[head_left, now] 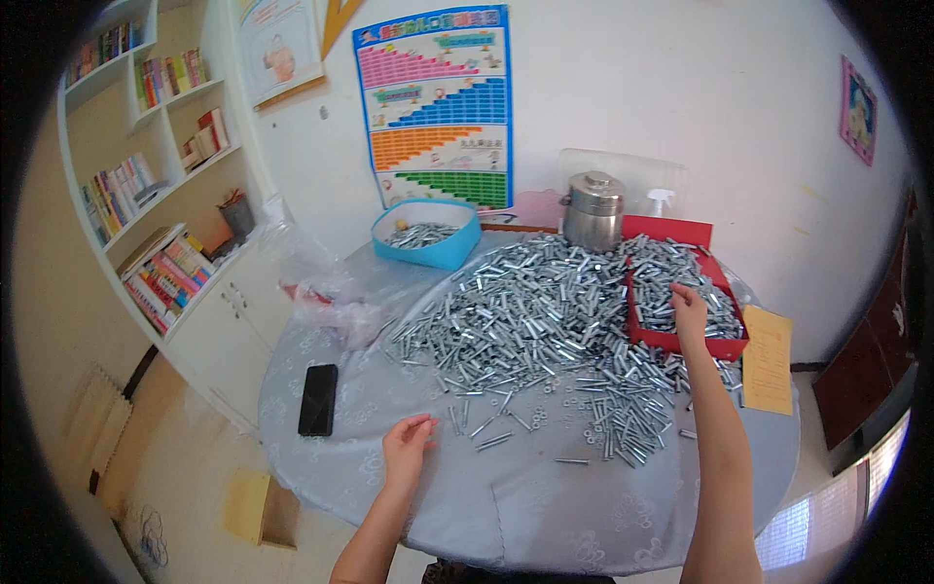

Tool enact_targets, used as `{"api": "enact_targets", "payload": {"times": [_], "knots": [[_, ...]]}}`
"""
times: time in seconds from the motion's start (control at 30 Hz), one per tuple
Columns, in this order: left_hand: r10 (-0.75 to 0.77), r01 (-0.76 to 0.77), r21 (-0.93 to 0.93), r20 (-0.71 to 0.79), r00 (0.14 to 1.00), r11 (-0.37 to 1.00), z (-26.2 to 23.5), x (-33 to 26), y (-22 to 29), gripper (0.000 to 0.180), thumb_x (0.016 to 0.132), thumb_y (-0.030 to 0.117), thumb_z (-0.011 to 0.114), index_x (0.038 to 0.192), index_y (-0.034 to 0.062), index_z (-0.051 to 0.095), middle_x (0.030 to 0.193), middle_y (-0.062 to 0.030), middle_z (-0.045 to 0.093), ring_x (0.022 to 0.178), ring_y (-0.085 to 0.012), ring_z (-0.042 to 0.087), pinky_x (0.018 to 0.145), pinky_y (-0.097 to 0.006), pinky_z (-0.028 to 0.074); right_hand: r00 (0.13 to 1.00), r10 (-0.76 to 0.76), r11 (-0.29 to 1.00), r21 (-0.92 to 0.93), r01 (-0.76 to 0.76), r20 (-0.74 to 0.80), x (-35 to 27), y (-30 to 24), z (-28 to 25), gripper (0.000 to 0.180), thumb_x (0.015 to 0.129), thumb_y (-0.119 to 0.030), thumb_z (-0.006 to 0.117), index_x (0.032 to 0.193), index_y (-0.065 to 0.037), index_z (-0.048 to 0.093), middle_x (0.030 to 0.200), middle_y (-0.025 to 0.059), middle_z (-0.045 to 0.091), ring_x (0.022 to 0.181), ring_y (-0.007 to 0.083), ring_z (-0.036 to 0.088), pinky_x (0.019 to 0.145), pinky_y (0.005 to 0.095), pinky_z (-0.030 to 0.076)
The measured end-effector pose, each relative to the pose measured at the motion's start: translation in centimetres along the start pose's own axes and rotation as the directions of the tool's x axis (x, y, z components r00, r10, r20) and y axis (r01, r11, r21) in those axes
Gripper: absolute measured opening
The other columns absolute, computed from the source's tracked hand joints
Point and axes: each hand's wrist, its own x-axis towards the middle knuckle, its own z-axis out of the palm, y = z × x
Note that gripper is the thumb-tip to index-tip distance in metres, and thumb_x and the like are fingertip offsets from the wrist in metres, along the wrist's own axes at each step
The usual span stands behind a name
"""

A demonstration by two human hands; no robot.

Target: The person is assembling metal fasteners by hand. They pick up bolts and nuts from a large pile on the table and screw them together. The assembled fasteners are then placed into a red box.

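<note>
A large heap of silvery metal expansion bolts covers the middle of the round table. Over the red box at the right, filled with more such bolts, is my right hand. Its fingers are bent together, and whatever they may hold is too small to make out. My left hand hovers over the near left of the tablecloth, fingers slightly bent and apart, nothing seen in them. Close to it lie a few loose bolts and small rings or nuts. A smaller pile of thin bolts spreads nearer to me.
A black phone lies at the left, near crumpled clear plastic. Behind the heap stand a blue bin with metal parts and a steel canister. A yellowish paper sheet lies at the right edge. Bookshelves rise at left.
</note>
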Motion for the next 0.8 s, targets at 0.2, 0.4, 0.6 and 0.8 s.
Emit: {"api": "enact_targets", "payload": {"times": [0.2,0.4,0.6,0.8], "knots": [[0.251,-0.224,0.318,-0.046,0.967,0.921,-1.3,3.7,-2.0,0.013,0.080,0.011,0.060,0.088,0.0014,0.064,0.083,-0.0070,0.065,0.077,-0.0129,0.058,0.067,-0.027,0.046,0.748,-0.159,0.974,-0.021,0.225,0.644,-13.3,-8.2,7.3,0.018,0.080,-0.011,0.057,0.096,-0.006,0.064,0.081,0.0079,0.064,0.071,0.0151,0.058,0.066,0.0268,0.046],[0.441,-0.324,0.684,0.004,0.898,0.654,-2.4,8.0,-1.5,0.016,0.076,0.012,0.062,0.089,0.0036,0.065,0.085,-0.0103,0.064,0.082,-0.0219,0.058,0.074,-0.033,0.044,0.213,-0.484,0.741,0.268,0.615,0.849,-21.5,-9.6,12.2,0.020,0.076,-0.018,0.061,0.095,-0.010,0.064,0.094,0.0051,0.061,0.091,0.0257,0.055,0.078,0.0351,0.045],[0.568,-0.387,0.797,0.068,0.820,0.463,-3.7,12.7,-1.2,0.016,0.073,0.011,0.063,0.088,0.0043,0.064,0.089,-0.0129,0.062,0.089,-0.0309,0.054,0.080,-0.038,0.041,0.174,-0.464,0.710,0.247,0.659,0.869,-23.1,-8.7,13.3,0.018,0.076,-0.021,0.061,0.091,-0.011,0.064,0.089,0.0044,0.059,0.085,0.0246,0.055,0.075,0.0361,0.043],[0.607,-0.479,0.806,0.196,0.770,0.349,-0.8,15.1,-0.1,0.020,0.071,0.009,0.063,0.090,0.0041,0.063,0.096,-0.0149,0.059,0.094,-0.0327,0.050,0.084,-0.039,0.039,0.028,-0.589,0.387,0.251,0.887,0.807,-23.4,-8.8,12.8,0.015,0.073,-0.016,0.061,0.085,-0.008,0.063,0.082,0.0020,0.060,0.073,0.0218,0.056,0.068,0.0336,0.044]]}}
